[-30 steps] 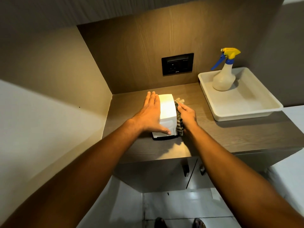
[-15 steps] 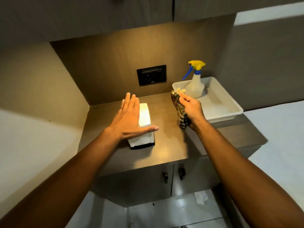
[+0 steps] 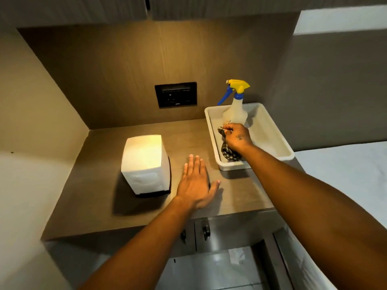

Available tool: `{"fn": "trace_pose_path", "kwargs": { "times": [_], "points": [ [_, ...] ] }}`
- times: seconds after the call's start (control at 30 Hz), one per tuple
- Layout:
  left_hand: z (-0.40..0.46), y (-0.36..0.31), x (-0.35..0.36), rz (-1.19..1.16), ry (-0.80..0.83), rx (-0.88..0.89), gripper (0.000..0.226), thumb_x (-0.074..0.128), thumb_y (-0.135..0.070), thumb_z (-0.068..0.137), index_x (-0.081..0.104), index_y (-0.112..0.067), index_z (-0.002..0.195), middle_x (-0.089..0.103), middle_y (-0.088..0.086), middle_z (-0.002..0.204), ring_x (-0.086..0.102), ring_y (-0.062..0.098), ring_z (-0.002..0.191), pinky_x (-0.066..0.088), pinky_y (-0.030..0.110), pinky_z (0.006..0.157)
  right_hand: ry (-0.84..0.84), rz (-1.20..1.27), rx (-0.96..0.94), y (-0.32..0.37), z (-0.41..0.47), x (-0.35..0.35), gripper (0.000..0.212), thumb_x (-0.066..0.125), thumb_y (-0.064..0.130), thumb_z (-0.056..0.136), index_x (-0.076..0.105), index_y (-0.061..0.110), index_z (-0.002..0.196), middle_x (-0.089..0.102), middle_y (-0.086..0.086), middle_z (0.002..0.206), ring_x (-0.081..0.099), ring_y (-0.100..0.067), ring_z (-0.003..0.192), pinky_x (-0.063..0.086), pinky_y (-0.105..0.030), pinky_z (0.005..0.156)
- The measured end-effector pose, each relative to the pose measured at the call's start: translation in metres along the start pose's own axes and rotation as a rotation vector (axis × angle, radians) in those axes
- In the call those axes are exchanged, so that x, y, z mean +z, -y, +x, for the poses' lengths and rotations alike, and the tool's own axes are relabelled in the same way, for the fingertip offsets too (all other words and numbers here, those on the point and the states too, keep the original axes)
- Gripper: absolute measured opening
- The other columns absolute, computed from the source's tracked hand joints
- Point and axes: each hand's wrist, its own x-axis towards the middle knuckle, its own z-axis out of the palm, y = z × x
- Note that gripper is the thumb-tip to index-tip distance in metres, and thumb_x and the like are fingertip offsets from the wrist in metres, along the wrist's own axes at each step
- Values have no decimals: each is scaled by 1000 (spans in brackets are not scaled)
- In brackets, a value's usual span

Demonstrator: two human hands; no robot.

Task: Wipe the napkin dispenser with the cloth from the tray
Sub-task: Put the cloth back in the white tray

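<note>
Brown wood-grain panelling backs the alcove we work in, and below it runs the matt brown laminate counter [image 3: 146,214], the largest surface before us. Next in size is the white rectangular plastic tray [image 3: 270,130], which sits on the counter around and beneath the fingers of our right hand [image 3: 237,139]. The white box-shaped napkin dispenser on its black base [image 3: 145,164] stands upright just beside our left hand [image 3: 195,185], off the little-finger side and apart from it. A translucent spray bottle with a yellow-and-blue trigger [image 3: 235,107] stands in the tray just beyond our right fingertips.

Our left hand lies flat and fully spread, palm down on the counter, holding nothing. Our right fingers are curled tight around the dark checked cloth [image 3: 228,154], whose bunched tail hangs below the hand and rests inside the tray near its front wall.

We judge the wiping itself finished: the dispenser stands untouched and the cloth is over the tray. What seems left is only to let the cloth go in the tray and draw the hand clear.
</note>
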Motion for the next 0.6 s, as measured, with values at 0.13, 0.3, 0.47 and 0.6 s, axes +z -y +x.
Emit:
{"fn": "trace_pose_path", "kwargs": {
  "times": [0.13,0.3,0.47,0.6],
  "points": [
    [7,11,8,5,49,-38,95,24,-70,101,-6,-3,162,-13,19,171,-21,32,156,-13,45,123,60,-97,6,-6,4,11,23,53,11,93,65,11,113,60,-16,119,57,-28,104,39,-28,91],
    [4,9,21,21,-18,-65,95,18,-73,98,-4,-6,163,-10,14,172,-16,27,157,-9,45,127,190,-203,-38,-20,1,20,30,65,12,86,65,17,116,63,-10,117,58,-30,106,40,-32,86],
    [4,9,19,11,-3,-75,96,19,-74,97,-5,-9,164,-11,12,172,-15,25,157,-10,43,126,227,-233,-48,-11,-9,9,42,69,15,85,60,20,126,59,-11,124,56,-33,113,43,-43,98],
    [1,7,3,40,26,-92,98,22,-75,99,-2,-6,164,-8,15,172,-12,28,158,-10,41,123,140,-273,-131,0,-32,-7,47,66,12,86,55,19,131,46,-14,133,49,-36,120,38,-43,104]
  ]
}}
